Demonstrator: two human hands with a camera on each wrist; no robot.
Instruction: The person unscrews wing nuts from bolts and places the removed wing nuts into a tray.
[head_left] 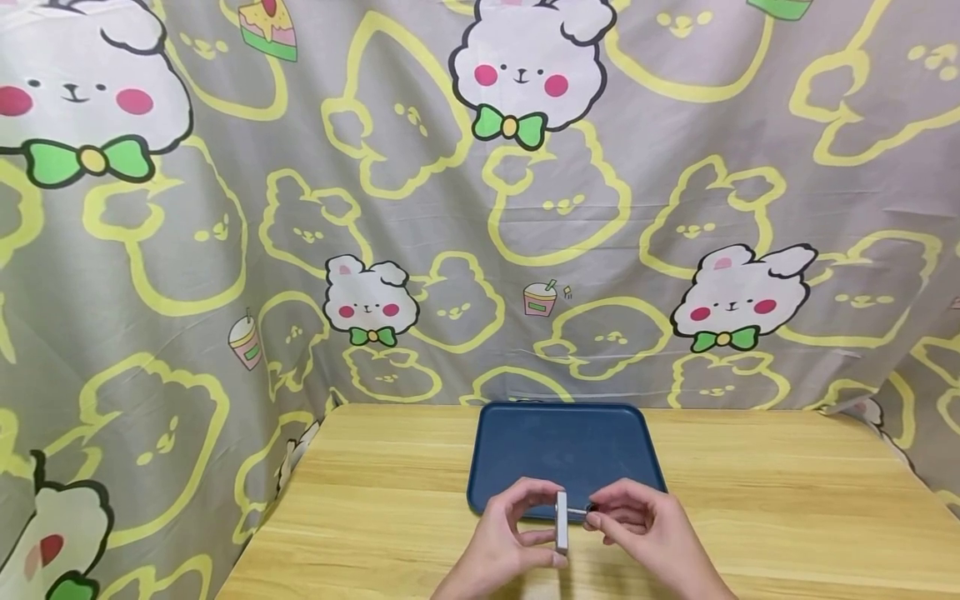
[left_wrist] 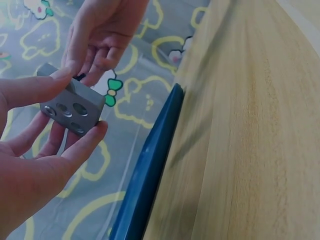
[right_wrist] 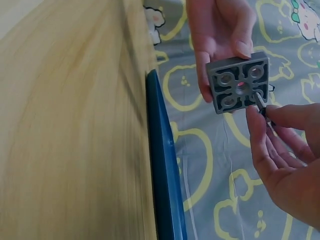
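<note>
My left hand (head_left: 510, 537) grips a square grey metal plate (head_left: 562, 522) by its edges, thumb on one side and fingers on the other, so that it stands on edge in the head view. The left wrist view shows the smooth face of the plate (left_wrist: 75, 102) with several round holes. Its ribbed, hollow face shows in the right wrist view. Between thumb and fingertips, my right hand (head_left: 651, 527) pinches a thin threaded screw (right_wrist: 260, 102) by its dark end. The screw's shank points at a corner hole on the plate's ribbed face, its tip right at the hole.
A dark blue tray (head_left: 566, 446) lies on the light wooden table (head_left: 360, 508), just beyond the hands. Behind the table and along its left side hangs a grey curtain (head_left: 427, 225) printed with cartoon rabbits.
</note>
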